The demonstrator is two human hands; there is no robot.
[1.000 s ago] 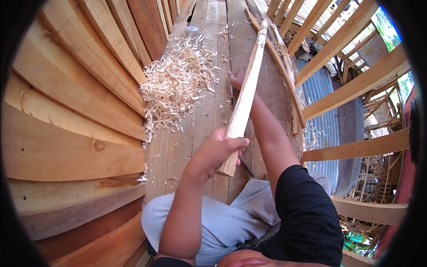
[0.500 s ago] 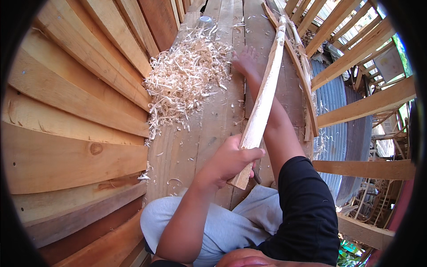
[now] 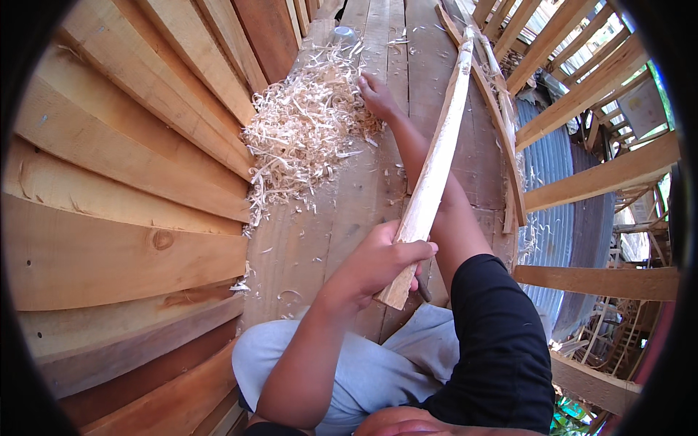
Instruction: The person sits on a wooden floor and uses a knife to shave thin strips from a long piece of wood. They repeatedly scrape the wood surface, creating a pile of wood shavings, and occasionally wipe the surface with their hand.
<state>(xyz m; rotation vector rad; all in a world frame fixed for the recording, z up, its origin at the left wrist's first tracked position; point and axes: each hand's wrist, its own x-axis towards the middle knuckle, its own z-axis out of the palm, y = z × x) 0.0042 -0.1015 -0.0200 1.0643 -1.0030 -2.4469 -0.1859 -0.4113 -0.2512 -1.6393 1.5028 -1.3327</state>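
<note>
My left hand [image 3: 378, 261] is closed round the near end of a long, pale strip of wood [image 3: 436, 171], which tapers as it slants away to the far right. Below those fingers shows the end of a dark, rod-like thing [image 3: 423, 291]; whether I grip it too is unclear. Passing under the strip, my right arm in a black sleeve [image 3: 502, 327] stretches far forward. My right hand [image 3: 376, 96] lies low at the right edge of a heap of curly wood shavings [image 3: 305, 131], seen side-on. Its fingers look extended, partly hidden by the shavings.
Stacked boards [image 3: 131, 261] wall off the left side. A clear cup-like container [image 3: 343, 35] stands behind the heap. Long wood strips [image 3: 494, 109] lie along the right edge of the plank floor [image 3: 356, 196], beside wooden rails [image 3: 596, 280] and corrugated metal sheets [image 3: 545, 189].
My right hand has swept left from the bare planks to the edge of the shavings. My left hand keeps its hold on the strip of wood, almost unmoved.
</note>
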